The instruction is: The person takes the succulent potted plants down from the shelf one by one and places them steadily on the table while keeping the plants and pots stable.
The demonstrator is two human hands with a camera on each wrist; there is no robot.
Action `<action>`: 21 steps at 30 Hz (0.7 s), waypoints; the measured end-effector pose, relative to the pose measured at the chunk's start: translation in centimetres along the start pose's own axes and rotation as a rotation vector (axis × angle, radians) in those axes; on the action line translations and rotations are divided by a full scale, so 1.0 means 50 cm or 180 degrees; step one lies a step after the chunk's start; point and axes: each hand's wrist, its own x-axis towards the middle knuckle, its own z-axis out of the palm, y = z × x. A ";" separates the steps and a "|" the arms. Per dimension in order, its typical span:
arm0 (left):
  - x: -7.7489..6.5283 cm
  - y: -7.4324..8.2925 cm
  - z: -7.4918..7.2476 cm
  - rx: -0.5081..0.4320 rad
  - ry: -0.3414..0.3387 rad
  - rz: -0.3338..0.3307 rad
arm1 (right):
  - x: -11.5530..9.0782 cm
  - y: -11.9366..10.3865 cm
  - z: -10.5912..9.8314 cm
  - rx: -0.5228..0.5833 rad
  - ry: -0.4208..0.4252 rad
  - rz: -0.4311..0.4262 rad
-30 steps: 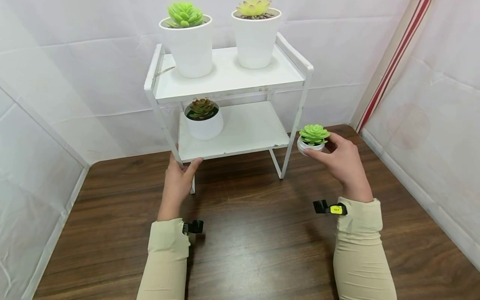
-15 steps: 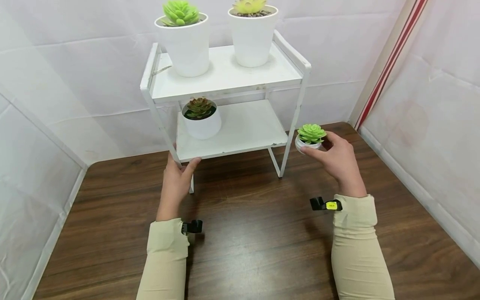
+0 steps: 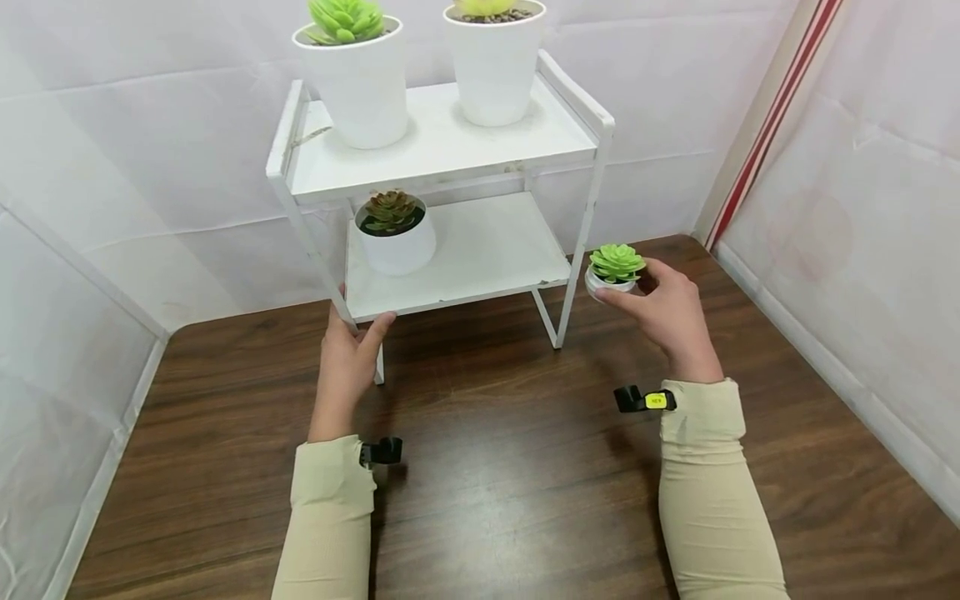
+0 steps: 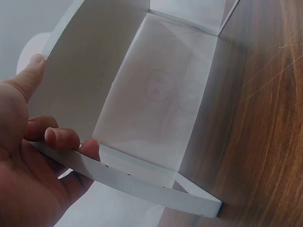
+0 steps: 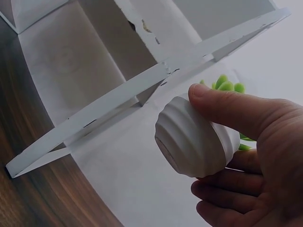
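My left hand (image 3: 347, 358) grips the front left leg of a white two-tier shelf (image 3: 495, 242), its thumb on the lower shelf's front edge. In the left wrist view, several fingers (image 4: 64, 138) curl round that leg. Right of the shelf, my right hand (image 3: 667, 308) holds a small potted succulent (image 3: 617, 265) with bright green leaves, clear of the table. The right wrist view shows its ribbed white pot (image 5: 194, 137) between thumb and fingers, beside the shelf's right leg (image 5: 109, 97). A brownish succulent in a round white pot (image 3: 401, 246) stands at the left of the lower shelf.
Two taller white pots, a left one (image 3: 363, 92) with a green succulent and a right one (image 3: 495, 71) with a yellowish one, stand on the top shelf. The shelf is on a dark wooden table (image 3: 480, 467). White sheeting (image 3: 135, 167) hangs behind and at both sides.
The view has shifted slightly, so the shelf sits a little higher and further left. Both hands keep their grip, and the small succulent stays just right of the shelf.
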 end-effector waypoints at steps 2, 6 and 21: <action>0.000 0.000 0.000 0.0002 0.0004 0.0001 | 0.002 0.002 0.002 0.0004 -0.0004 0.0003; 0.001 0.001 0.000 0.0005 0.0015 0.0017 | 0.008 0.006 0.008 0.0031 -0.0010 0.0008; 0.002 -0.004 0.001 0.0003 0.0024 0.0028 | 0.022 0.035 0.039 0.0048 0.0050 0.0037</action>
